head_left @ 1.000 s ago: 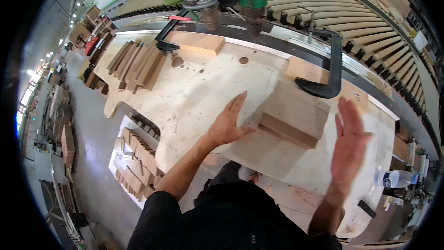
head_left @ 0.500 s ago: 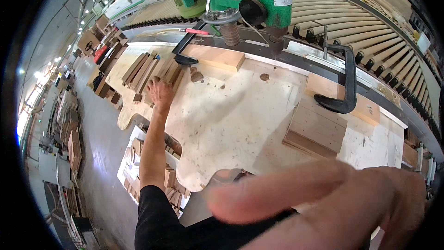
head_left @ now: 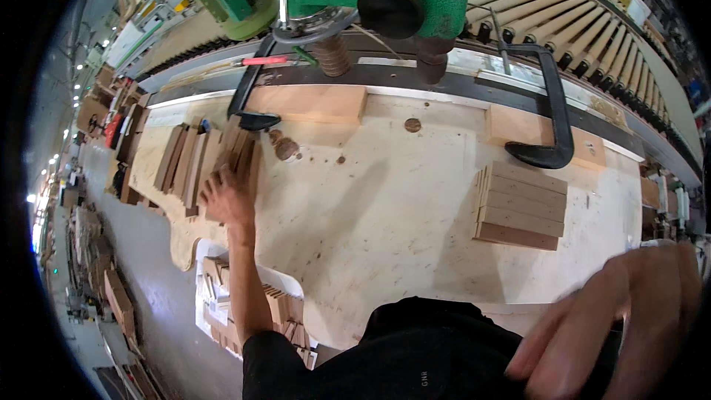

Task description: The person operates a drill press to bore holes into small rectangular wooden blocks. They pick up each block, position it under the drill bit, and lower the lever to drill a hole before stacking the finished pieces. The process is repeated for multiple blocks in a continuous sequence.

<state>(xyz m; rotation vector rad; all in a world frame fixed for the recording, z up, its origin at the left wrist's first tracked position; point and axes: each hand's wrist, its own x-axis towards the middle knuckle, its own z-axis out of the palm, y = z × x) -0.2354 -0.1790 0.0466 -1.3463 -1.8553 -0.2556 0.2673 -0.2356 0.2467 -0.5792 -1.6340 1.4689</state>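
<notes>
On the left of the board, my left hand [head_left: 228,198] lies over the near ends of a row of brown wooden strips [head_left: 243,137], its fingers bent around some of them. The strips under its palm are hidden. Further left stand several more strips [head_left: 172,159], side by side. At the lower right, my right hand [head_left: 618,318] hangs in the air close to the camera, somewhat blurred. Its fingers are loosely bent and apart, with nothing seen in them. Beyond it, a neat stack of brown wooden pieces [head_left: 522,204] sits on the pale board [head_left: 370,237].
A green machine [head_left: 404,0] with a black knob overhangs the far edge. Two black clamps [head_left: 554,111] [head_left: 248,92] press light wooden blocks [head_left: 318,104] against the fence. A roller conveyor [head_left: 548,7] runs behind. Below my left arm, a white bin [head_left: 281,281] holds wood pieces.
The view has shifted, with the machine looming larger. My left hand has slid toward the near ends of the strips. My right hand has drawn back to the lower right, uncovering the board.
</notes>
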